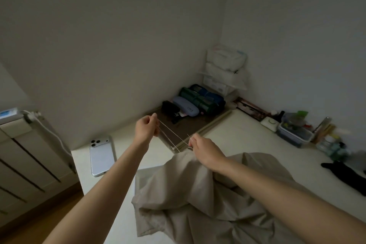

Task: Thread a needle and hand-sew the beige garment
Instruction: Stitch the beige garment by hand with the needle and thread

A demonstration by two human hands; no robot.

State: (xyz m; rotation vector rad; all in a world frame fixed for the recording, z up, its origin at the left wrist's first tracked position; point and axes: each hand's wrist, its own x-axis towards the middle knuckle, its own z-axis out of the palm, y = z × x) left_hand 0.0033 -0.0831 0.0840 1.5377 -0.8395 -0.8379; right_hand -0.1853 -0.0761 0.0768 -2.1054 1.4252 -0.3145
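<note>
The beige garment (198,194) lies crumpled on the white table (247,138), its upper edge lifted. My left hand (147,129) is raised to the left and pinches a pale thread (171,132) that runs taut, doubled, down to the right. My right hand (206,151) pinches the thread's other end at the lifted fabric edge; a thin needle (188,136) seems to stick up from its fingers. Both forearms reach in from below.
A white phone (102,157) lies face down at the table's left edge. Glasses cases (185,106) and rolled bundles sit in the far corner, stacked white packs behind them. A clear box (295,131) and bottles line the right wall. A radiator (25,156) stands left.
</note>
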